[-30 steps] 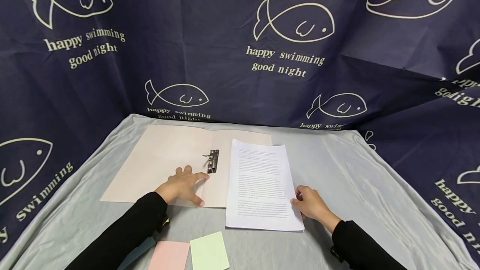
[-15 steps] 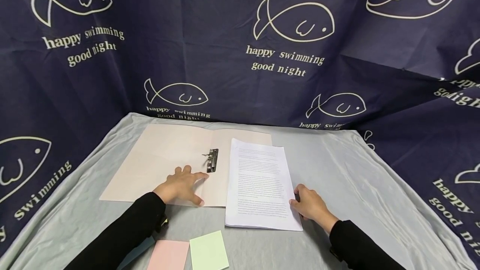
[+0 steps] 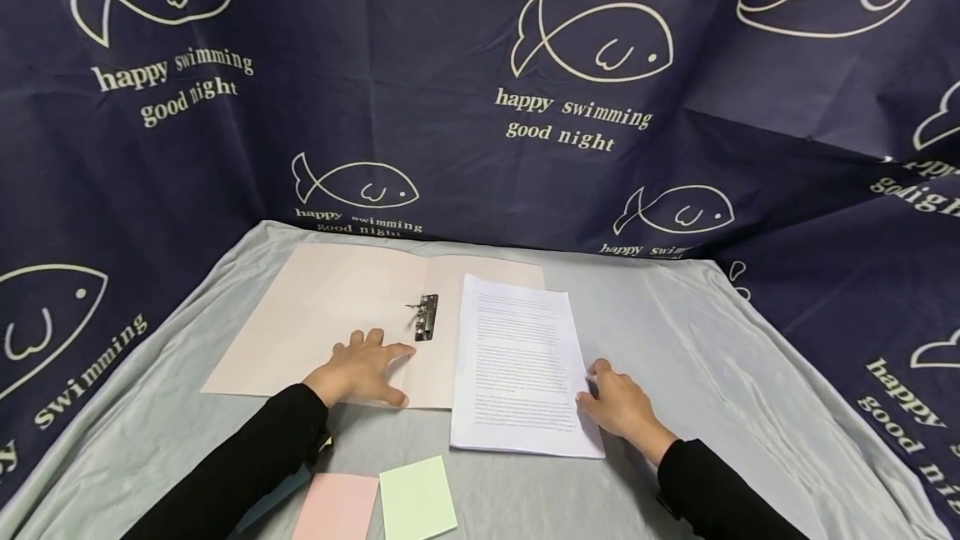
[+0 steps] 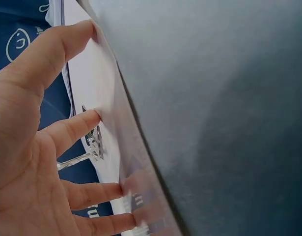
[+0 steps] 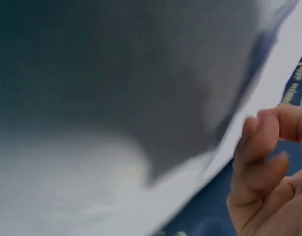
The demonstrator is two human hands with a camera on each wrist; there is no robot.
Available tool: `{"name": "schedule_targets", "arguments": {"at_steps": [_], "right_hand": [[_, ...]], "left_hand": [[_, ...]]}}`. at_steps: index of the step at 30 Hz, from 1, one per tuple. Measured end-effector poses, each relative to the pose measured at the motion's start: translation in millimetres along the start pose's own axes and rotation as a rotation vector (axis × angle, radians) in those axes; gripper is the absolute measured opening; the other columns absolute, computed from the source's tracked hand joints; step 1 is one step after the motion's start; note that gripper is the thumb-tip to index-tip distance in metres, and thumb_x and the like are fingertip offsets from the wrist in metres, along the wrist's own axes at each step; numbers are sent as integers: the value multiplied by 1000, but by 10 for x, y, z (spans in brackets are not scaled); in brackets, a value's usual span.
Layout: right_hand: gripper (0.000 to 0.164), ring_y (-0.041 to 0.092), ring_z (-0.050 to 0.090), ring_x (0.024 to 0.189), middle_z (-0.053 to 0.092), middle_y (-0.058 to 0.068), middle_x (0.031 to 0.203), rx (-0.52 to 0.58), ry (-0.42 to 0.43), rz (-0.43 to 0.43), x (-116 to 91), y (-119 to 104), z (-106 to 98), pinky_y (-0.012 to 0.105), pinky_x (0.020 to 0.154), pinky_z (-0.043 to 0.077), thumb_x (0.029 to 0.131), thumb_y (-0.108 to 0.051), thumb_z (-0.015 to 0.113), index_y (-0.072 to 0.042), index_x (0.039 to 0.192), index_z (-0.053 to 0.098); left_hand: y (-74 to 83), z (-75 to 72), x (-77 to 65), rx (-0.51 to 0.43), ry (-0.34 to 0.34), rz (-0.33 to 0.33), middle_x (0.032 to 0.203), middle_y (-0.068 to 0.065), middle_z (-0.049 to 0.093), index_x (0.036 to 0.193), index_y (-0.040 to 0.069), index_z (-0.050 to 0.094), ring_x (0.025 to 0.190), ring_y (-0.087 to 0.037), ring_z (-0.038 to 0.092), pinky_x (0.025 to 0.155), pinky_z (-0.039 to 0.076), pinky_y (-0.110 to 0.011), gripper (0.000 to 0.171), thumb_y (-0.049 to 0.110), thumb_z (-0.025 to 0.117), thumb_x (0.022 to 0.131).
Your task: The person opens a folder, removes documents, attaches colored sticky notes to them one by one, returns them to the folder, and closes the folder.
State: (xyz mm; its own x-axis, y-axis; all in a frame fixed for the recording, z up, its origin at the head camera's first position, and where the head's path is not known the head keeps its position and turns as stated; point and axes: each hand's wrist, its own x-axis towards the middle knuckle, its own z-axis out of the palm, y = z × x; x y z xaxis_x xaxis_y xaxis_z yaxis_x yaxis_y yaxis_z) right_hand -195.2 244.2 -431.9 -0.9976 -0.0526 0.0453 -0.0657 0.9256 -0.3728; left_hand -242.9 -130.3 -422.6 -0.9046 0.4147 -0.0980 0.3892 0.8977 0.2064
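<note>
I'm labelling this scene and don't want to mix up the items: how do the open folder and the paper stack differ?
The folder is pale pink; the paper stack is white with printed text. The folder lies spread open and wider than the narrower paper stack. The folder carries a metal clip; the paper stack shows none. Shared: each has a hand at it, the left hand on the folder, the right hand at the stack's right edge.

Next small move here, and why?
Probably slide the paper stack left toward the metal clip with the right hand: that hand is at its right edge, it overhangs the near edge of the folder, and the left hand rests spread on the folder.
</note>
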Motion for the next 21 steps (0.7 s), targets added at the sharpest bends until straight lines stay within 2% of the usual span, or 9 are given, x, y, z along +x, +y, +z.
{"name": "schedule_targets", "arguments": {"at_steps": [2, 5, 8, 10, 13, 21], "right_hand": [[39, 14, 46, 55, 53, 2, 65, 5, 88, -107, -4, -87, -33, 30, 48, 37, 79, -14, 69, 2, 111, 52], [38, 16, 54, 63, 58, 4, 78, 42, 208, -347, -31, -278, -75, 32, 53, 44, 76, -10, 72, -1, 109, 56], [40, 21, 60, 83, 60, 8, 97, 49, 244, -581, -76, -506, -93, 36, 68, 49, 74, -11, 73, -2, 110, 58], [40, 23, 58, 96, 59, 8, 106, 52, 216, -695, -110, -659, -94, 39, 77, 48, 76, -14, 72, -4, 112, 58], [42, 22, 54, 106, 57, 7, 114, 43, 134, -808, -172, -859, -65, 41, 83, 45, 79, -21, 69, -7, 117, 56], [50, 19, 48, 115, 52, 8, 124, -2, -60, -995, -313, -1184, 129, 37, 86, 43, 82, -34, 68, -10, 124, 52]], "left_hand": [[-7, 9, -14, 10, 15, 4, 113, -14, 47, 127, 25, 58, 92, -33, 42, 68, 36, -52, 75, 53, 76, 60], [-10, 18, -25, 11, 31, 16, 112, -14, 48, 126, 24, 59, 92, -33, 42, 68, 36, -52, 74, 53, 76, 61], [-3, 25, -26, 7, 38, 21, 112, -14, 48, 126, 24, 59, 92, -32, 41, 68, 35, -52, 73, 52, 76, 61], [0, 33, -19, 9, 37, 17, 112, -13, 48, 126, 25, 59, 93, -32, 41, 68, 36, -51, 72, 52, 76, 61], [-2, 51, -13, 11, 31, 8, 113, -13, 48, 126, 26, 58, 93, -32, 42, 68, 36, -50, 73, 53, 75, 61], [-3, 39, -10, 13, 29, -2, 114, -13, 48, 126, 28, 58, 96, -34, 43, 70, 37, -53, 74, 55, 75, 59]]}}
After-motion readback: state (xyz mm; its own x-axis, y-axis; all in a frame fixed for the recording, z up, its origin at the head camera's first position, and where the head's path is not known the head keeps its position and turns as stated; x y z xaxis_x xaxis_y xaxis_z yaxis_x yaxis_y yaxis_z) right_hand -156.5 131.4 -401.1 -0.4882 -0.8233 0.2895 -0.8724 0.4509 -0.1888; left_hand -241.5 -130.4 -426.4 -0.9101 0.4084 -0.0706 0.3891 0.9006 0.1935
